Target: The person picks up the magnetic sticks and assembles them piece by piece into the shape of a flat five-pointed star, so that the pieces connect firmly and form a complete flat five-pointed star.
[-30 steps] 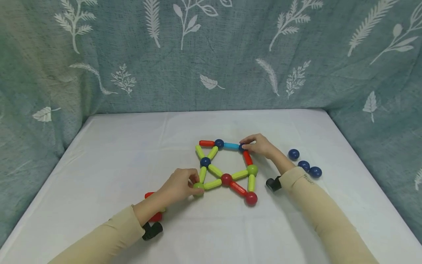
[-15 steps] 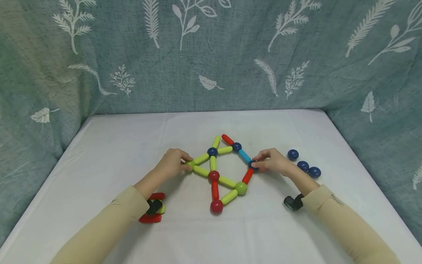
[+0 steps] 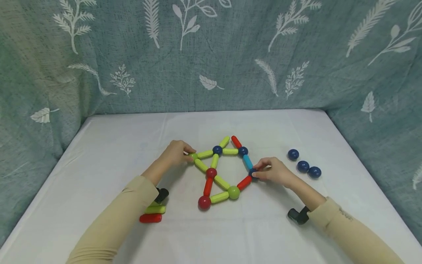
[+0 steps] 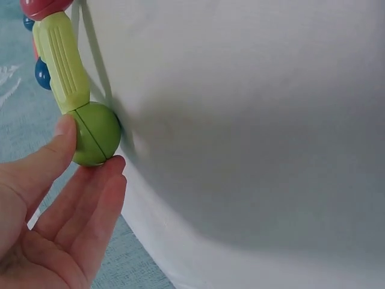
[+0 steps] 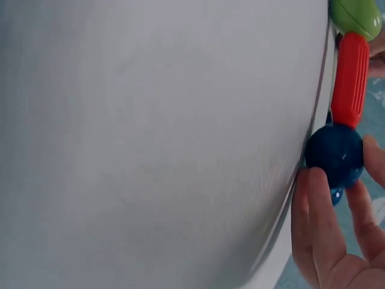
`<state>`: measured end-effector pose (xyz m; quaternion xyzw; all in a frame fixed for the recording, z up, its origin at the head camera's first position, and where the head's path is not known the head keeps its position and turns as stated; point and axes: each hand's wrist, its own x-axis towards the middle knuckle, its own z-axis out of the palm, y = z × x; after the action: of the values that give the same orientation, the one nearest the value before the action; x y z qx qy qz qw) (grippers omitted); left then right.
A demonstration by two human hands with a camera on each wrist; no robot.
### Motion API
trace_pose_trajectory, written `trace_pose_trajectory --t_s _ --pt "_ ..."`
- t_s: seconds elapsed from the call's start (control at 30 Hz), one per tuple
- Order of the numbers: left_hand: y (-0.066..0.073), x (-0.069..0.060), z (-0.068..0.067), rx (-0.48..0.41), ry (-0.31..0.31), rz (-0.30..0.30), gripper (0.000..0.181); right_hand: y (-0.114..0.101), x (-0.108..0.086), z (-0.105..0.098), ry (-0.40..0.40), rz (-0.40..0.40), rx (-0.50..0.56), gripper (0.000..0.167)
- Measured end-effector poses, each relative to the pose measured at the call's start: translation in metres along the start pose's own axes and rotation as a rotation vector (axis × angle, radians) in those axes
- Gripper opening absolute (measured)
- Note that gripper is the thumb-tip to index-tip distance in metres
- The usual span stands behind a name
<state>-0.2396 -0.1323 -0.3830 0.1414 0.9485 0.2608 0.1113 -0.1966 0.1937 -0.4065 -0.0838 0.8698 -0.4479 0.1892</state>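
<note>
A flat frame of toy building rods and balls lies mid-table in the head view. My left hand [image 3: 174, 152] pinches the green ball [image 4: 99, 133] at its left corner between thumb and fingers. On the right side, my right hand [image 3: 274, 171] grips a dark blue ball [image 5: 335, 155], joined to a red rod [image 5: 351, 79] and a light blue rod [image 3: 247, 162]. Red balls sit at the frame's centre-left and at its front corner [image 3: 204, 202]. At the back, a yellow-green rod [image 3: 225, 142] and a red rod [image 3: 236, 141] stick out with free ends.
Several loose dark blue balls [image 3: 303, 167] lie to the right, beyond the right hand. Red rods [image 3: 150, 218] and yellow-green rods [image 3: 155, 209] lie by the left forearm, partly covered by it. A patterned green curtain [image 3: 211, 55] hangs behind the white table.
Between both hands the frame has turned clockwise: its front red ball swung from right to left. My left hand moved up and slightly left; my right hand came down and right.
</note>
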Motion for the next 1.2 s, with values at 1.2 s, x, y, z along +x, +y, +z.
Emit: trace_pose_trajectory --t_s 1.2 --pt "-0.001 0.003 0.000 -0.002 -0.007 -0.025 0.029 0.054 -0.010 -0.111 0.105 0.047 -0.125 0.061"
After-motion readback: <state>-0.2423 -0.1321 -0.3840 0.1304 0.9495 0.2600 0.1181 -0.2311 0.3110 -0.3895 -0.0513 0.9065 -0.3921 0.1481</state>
